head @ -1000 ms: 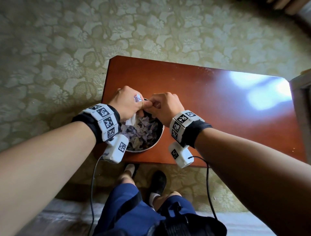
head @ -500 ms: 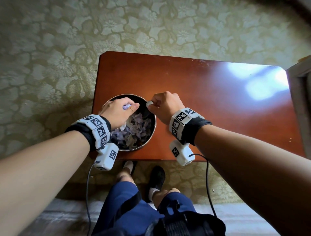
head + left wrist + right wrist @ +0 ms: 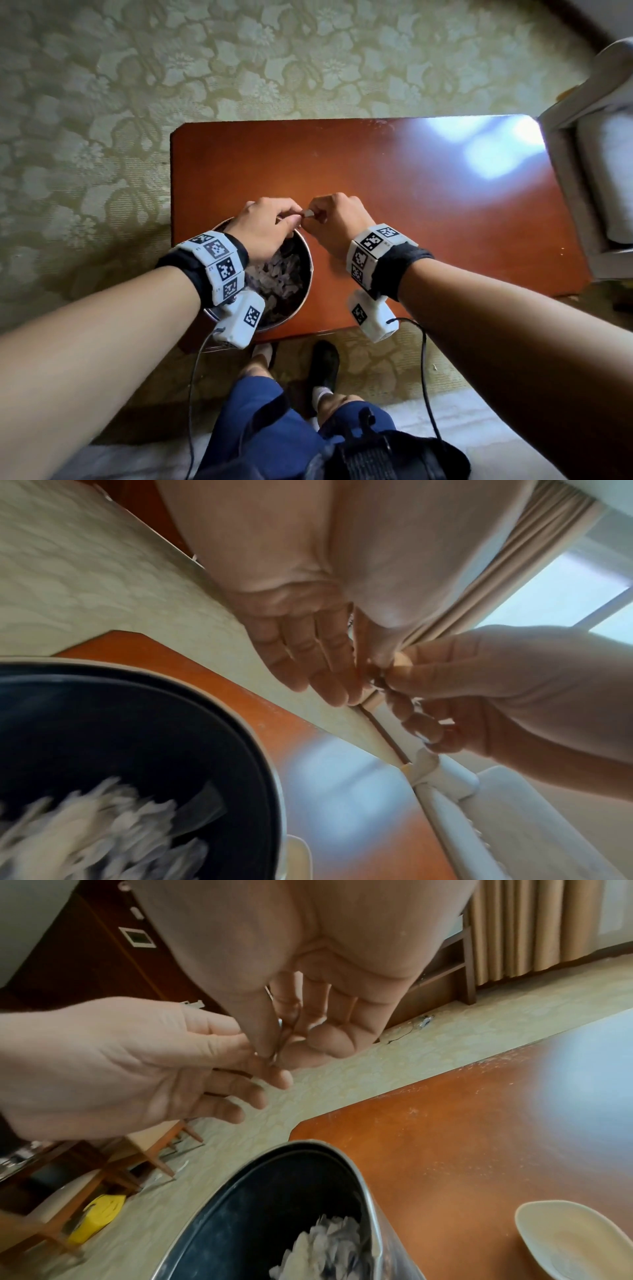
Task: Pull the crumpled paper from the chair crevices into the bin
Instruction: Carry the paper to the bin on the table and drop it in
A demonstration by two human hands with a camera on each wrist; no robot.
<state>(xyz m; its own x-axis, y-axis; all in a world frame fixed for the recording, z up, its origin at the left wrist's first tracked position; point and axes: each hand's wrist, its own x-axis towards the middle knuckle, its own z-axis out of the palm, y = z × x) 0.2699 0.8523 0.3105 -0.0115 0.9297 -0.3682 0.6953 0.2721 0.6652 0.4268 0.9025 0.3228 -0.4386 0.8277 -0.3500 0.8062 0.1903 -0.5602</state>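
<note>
The left hand [image 3: 263,228] is held over the far rim of the bin [image 3: 306,274], fingers loosely extended, its thumb and forefinger meeting the right hand's at a small pale scrap [image 3: 308,214]. The right hand [image 3: 337,222] is just beside the bin, right of it, fingers curled and pinching that scrap. Whether the left truly grips the scrap cannot be told. Crumpled paper [image 3: 274,277] is heaped inside the bin, which stands on the table [image 3: 428,222] at its near left corner. The disposal step appears in hand; next, the scrap would need to be carried left over the bin's opening and let go.
</note>
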